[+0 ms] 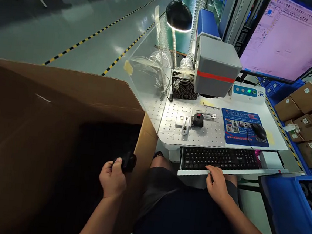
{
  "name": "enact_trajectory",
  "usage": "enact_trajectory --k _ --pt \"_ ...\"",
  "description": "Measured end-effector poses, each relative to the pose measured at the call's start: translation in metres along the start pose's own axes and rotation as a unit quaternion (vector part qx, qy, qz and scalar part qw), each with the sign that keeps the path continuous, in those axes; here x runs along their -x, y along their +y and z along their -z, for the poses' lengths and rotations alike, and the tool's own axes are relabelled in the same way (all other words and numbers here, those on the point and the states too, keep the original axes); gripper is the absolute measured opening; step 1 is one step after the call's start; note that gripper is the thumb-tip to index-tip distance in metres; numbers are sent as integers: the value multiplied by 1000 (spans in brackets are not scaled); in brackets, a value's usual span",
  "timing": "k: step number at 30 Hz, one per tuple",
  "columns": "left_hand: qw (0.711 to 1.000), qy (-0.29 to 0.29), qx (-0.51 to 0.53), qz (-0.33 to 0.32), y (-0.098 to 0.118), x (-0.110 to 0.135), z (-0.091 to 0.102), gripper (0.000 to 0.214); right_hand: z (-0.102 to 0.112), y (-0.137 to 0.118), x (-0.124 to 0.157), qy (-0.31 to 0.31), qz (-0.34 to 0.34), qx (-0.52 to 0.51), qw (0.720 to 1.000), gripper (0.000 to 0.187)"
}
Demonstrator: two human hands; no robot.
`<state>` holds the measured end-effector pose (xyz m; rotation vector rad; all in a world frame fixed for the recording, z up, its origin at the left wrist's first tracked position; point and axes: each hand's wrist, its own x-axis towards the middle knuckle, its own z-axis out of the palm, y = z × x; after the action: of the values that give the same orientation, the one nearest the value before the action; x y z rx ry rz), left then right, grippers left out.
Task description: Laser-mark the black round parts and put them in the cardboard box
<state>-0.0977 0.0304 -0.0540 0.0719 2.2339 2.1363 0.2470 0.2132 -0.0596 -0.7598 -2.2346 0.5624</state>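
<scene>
My left hand (113,179) is closed on a small black part (128,161) with a rounded end, held over the open cardboard box (149,142). The box's inside is dark, and its contents cannot be made out. My right hand (217,185) rests at the front edge of the keyboard tray (194,173), fingers partly stretched and touching the edge below the black keyboard (218,159). On the perforated metal plate (168,127), another black part (197,120) with a red spot on top sits against small metal stops (185,125), under the grey machine head (218,64).
A mouse (258,131) lies on a blue mat (232,134). Behind the plate stand a fan (185,88) and a lit lamp (179,15). A monitor (289,38) is at upper right. Blue bins (283,201) and cardboard cartons (311,98) stand at right.
</scene>
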Motion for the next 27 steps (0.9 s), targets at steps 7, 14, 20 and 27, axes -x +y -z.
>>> enact_trajectory --k 7,14,20,27 --pt "1000 -4 4 -2 4 3 1 38 -7 0 0 -11 9 -1 1000 42" --pt "1000 -3 8 6 -1 0 3 38 -9 3 0 -16 7 2 1000 41" --pt "1000 -11 17 21 -1 0 4 37 -4 0 -5 -16 -6 -5 1000 38" --pt "1000 -6 -5 14 1 -2 6 40 10 2 -63 36 -14 -1 999 31"
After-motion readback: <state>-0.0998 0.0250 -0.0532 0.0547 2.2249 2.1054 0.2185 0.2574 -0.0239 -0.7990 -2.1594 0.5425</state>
